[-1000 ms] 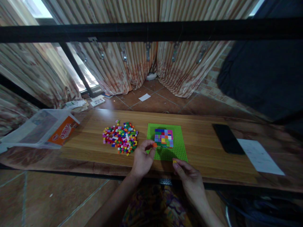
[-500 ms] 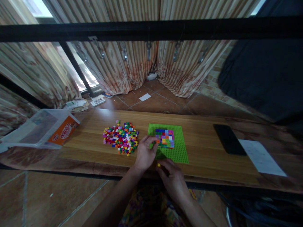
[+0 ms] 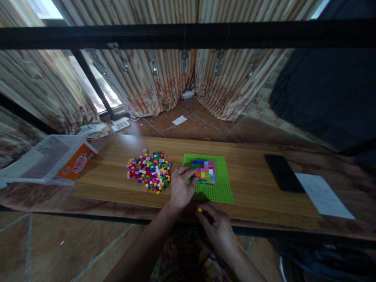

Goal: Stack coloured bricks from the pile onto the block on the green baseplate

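Observation:
My left hand point(image 3: 182, 187) reaches over the left side of a green studded baseplate point(image 3: 225, 188). Its thumb and forefinger are closed on a small orange brick point(image 3: 197, 175) at the left edge of a multicoloured block of bricks point(image 3: 208, 170) built on the plate. Whether the orange brick is pressed down there, I cannot tell. Near the table's front edge, just below the plate, my right hand point(image 3: 216, 220) pinches a small yellow brick point(image 3: 200, 210) between thumb and fingertips. The left hand hides part of the block's left side.
Left of the baseplate lies a heap of loose coloured bricks point(image 3: 149, 172) on the wooden tabletop point(image 3: 249, 176). A clear plastic box point(image 3: 38, 156) with an orange label stands at the far left. On the right are a black phone-like slab point(image 3: 283, 173) and a white sheet point(image 3: 324, 196).
My left hand has shifted slightly right, bringing the orange brick against the block's left edge. My right hand has moved a little right and towards me with the yellow brick.

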`<state>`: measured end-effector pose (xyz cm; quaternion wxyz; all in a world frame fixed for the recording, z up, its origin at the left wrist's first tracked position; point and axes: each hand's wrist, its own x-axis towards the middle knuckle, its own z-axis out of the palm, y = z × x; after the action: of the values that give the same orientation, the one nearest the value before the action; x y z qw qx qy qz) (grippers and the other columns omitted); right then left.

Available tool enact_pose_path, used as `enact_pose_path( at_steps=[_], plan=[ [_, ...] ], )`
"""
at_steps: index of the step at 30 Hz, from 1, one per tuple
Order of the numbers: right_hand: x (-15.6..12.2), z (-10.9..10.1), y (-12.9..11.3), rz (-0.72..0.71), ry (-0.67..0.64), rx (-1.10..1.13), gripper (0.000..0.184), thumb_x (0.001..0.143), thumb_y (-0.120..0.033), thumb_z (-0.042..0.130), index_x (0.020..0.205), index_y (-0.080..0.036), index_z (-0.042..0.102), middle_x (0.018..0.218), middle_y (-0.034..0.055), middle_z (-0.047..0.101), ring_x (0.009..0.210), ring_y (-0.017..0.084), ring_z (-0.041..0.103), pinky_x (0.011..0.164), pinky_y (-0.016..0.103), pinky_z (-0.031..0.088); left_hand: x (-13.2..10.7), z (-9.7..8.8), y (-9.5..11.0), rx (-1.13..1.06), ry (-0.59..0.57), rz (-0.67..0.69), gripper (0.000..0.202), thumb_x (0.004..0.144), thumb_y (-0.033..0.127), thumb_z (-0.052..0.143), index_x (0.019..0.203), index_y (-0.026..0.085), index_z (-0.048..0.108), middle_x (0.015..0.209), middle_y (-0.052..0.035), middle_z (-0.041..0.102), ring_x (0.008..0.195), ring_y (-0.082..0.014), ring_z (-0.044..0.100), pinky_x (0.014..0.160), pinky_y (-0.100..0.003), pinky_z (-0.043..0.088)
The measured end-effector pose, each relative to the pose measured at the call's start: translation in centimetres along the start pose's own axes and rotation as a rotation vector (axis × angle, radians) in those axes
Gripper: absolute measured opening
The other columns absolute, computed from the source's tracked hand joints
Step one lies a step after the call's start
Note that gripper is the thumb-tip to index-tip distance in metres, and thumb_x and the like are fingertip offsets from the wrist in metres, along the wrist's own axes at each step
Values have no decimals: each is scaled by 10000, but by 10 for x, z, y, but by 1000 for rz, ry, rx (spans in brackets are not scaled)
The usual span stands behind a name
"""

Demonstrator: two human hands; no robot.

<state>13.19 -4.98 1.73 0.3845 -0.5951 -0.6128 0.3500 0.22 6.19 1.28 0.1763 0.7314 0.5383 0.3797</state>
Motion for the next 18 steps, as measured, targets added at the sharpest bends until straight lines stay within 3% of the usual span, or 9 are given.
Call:
enact_pose_path(
  at_steps=[18],
  plan=[
    [-6,-1,4,33,-17,0,188,867,-300,565,953,-216,709,861,48,674,765,176,634,677,267,500,5,-1,6,-9,-41,-19,153,859,212,573,954,234,692,944,-31,705,921,-188,610,862,-364,449]
  ],
)
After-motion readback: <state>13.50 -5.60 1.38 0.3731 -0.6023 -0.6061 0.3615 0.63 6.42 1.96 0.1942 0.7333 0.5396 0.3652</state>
